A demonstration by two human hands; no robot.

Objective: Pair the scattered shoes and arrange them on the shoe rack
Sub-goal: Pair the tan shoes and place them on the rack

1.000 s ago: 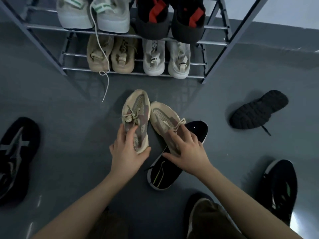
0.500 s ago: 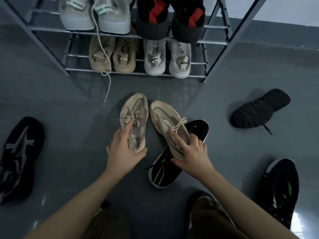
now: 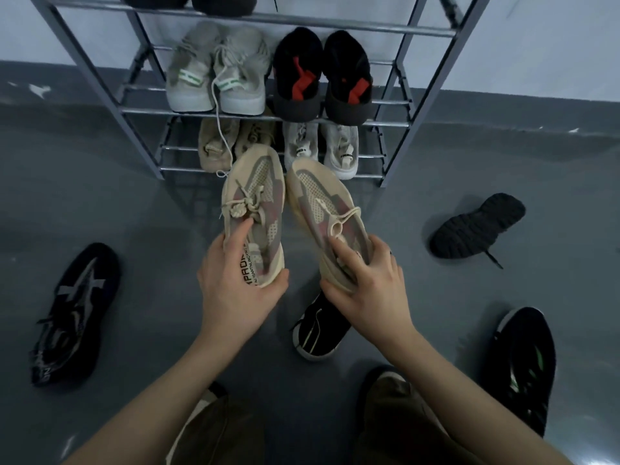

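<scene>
My left hand [image 3: 235, 290] grips the heel of a beige and pink knit shoe [image 3: 256, 196]. My right hand [image 3: 369, 290] grips the heel of its matching shoe [image 3: 322, 203]. Both shoes are lifted off the floor, toes pointing at the grey metal shoe rack [image 3: 396, 122] just ahead. The rack's middle shelf holds a grey pair with green stripes [image 3: 214, 75] and a black pair with red tongues [image 3: 322, 78]. The lowest shelf holds a tan pair [image 3: 214, 146] and a white pair [image 3: 339, 146], partly hidden behind the held shoes.
Loose on the grey floor lie a black shoe with a white X [image 3: 77, 313] at left, a black slip-on [image 3: 318, 330] under my right hand, an upturned black sole [image 3: 476, 226] at right and a black and green shoe [image 3: 523, 364] at lower right. My knees [image 3: 396, 404] are below.
Both hands have raised the beige pair off the floor and carried it toward the rack. The view has tilted up, showing more of the rack.
</scene>
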